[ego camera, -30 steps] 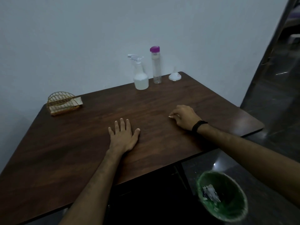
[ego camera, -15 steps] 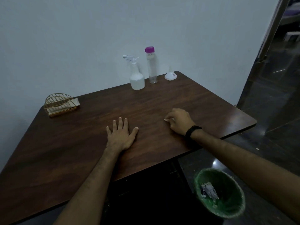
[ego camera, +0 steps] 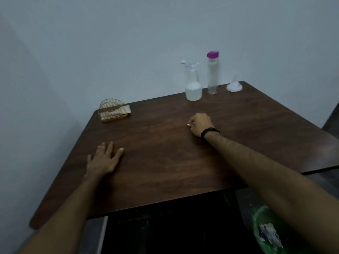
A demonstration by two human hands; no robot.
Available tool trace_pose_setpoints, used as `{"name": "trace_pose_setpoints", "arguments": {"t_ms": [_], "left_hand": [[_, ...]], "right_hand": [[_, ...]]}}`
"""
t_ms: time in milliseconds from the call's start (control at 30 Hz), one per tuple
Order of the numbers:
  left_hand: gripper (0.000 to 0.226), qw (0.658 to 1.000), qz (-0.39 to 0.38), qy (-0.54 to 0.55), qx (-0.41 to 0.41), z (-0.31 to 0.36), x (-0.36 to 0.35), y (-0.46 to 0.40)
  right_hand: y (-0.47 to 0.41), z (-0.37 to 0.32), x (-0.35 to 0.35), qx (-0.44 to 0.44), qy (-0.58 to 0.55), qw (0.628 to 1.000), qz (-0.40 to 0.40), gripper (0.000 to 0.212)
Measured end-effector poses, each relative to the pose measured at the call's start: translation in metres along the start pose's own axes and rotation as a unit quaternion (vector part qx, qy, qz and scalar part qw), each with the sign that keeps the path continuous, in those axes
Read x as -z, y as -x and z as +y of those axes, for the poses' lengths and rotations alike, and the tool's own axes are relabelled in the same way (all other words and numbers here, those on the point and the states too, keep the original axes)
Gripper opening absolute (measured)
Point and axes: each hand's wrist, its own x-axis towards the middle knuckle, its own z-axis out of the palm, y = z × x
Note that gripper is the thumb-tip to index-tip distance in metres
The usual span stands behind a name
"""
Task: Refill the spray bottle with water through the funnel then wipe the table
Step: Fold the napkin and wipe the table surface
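Observation:
A white spray bottle [ego camera: 193,83] stands at the far edge of the dark wooden table [ego camera: 165,162], against the wall. Beside it, to the right, is a tall clear water bottle [ego camera: 212,74] with a purple cap. A white funnel [ego camera: 234,86] rests mouth-down at the far right corner. My right hand [ego camera: 200,124] is closed on a small white tissue wad pressed to the table's middle; only a corner of it shows. My left hand [ego camera: 103,158] lies flat on the table near the left edge, fingers apart, holding nothing.
A gold wire napkin holder [ego camera: 112,110] with napkins sits at the far left corner. A green waste bin [ego camera: 266,233] with crumpled paper stands on the floor at the lower right, partly behind my right arm. The wall runs along the back and left.
The view has swung left, so everything sits further right in frame. My right hand with the tissue has slid across the table, farther from my left hand, which stays flat.

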Motion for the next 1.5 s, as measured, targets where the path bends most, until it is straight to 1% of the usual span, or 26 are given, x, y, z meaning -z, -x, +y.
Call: {"name": "trace_pose_setpoints", "arguments": {"t_ms": [67,233,300,367,433,533,633,733,800,867,900,933,1000,1067,1133,1200,1267,1333,1367,1400,1433,1500], "left_hand": [[0.077,0.999,0.021,0.005,0.023,-0.022,-0.002,0.0],[0.076,0.998,0.047,0.009,0.032,-0.019,-0.006,-0.005],[0.075,0.998,0.054,0.01,0.032,-0.021,-0.008,-0.006],[0.075,0.998,0.057,0.011,0.035,-0.023,-0.009,-0.007],[0.075,0.998,0.056,0.011,0.036,-0.024,-0.009,-0.008],[0.075,0.998,0.056,0.014,0.036,-0.026,-0.009,-0.007],[0.076,0.998,0.057,0.016,0.036,-0.027,-0.009,-0.005],[0.076,0.997,0.054,0.017,0.044,-0.025,-0.008,-0.003],[0.077,0.997,0.048,0.023,0.052,-0.021,-0.007,0.001],[0.081,0.997,0.043,0.028,0.065,-0.011,-0.006,0.01],[0.085,0.996,0.043,0.029,0.071,-0.003,-0.007,0.017],[0.088,0.996,0.045,0.03,0.074,0.007,-0.008,0.024],[0.091,0.996,0.047,0.032,0.062,0.032,-0.012,0.04],[0.087,0.998,0.044,0.033,0.032,0.062,-0.018,0.057],[0.082,0.999,0.038,0.031,-0.016,0.098,-0.025,0.077],[0.08,0.996,0.032,0.038,-0.068,0.139,-0.034,0.1],[0.082,0.992,0.028,0.042,-0.112,0.182,-0.044,0.127],[0.086,0.985,0.036,0.045,-0.162,0.226,-0.055,0.154],[0.084,0.978,0.054,0.053,-0.195,0.246,-0.062,0.17],[0.08,0.965,0.085,0.07,-0.238,0.265,-0.07,0.185],[0.074,0.944,0.126,0.093,-0.292,0.283,-0.079,0.201],[0.063,0.879,0.194,0.161,-0.403,0.314,-0.103,0.232]], "right_hand": [[-0.006,-0.031,-0.024,0.031,-0.01,0.999,-0.014,0.018],[-0.005,-0.121,-0.088,0.133,-0.039,0.987,-0.078,0.018],[0.0,-0.153,-0.109,0.177,-0.037,0.979,-0.092,0.018],[0.003,-0.177,-0.123,0.214,-0.022,0.972,-0.095,0.019],[-0.003,-0.186,-0.125,0.229,-0.004,0.968,-0.099,0.02],[-0.028,-0.171,-0.108,0.195,0.017,0.975,-0.103,0.021],[-0.044,-0.131,-0.083,0.137,0.038,0.987,-0.068,0.019],[-0.036,-0.09,-0.062,0.103,0.05,0.993,-0.03,0.021],[-0.023,-0.07,-0.054,0.085,0.029,0.996,-0.025,0.022],[-0.009,-0.053,-0.052,0.055,-0.026,0.998,-0.005,0.02],[-0.001,-0.045,-0.05,0.034,-0.077,0.996,0.013,0.018],[0.007,-0.039,-0.047,0.004,-0.143,0.989,0.033,0.016],[0.022,-0.028,-0.037,-0.053,-0.277,0.958,0.06,0.013],[0.038,-0.017,-0.025,-0.092,-0.388,0.915,0.054,0.012],[0.056,0.0,-0.012,-0.099,-0.445,0.889,0.047,0.01],[0.08,0.022,0.001,-0.085,-0.458,0.883,0.05,0.014],[0.11,0.044,0.015,-0.07,-0.446,0.89,0.056,0.017],[0.143,0.065,0.034,-0.056,-0.438,0.893,0.084,0.017],[0.159,0.077,0.043,-0.049,-0.446,0.888,0.103,0.016],[0.175,0.09,0.053,-0.042,-0.455,0.881,0.121,0.015],[0.192,0.102,0.065,-0.041,-0.458,0.877,0.139,0.014],[0.223,0.133,0.084,-0.05,-0.455,0.87,0.181,0.015]]}}
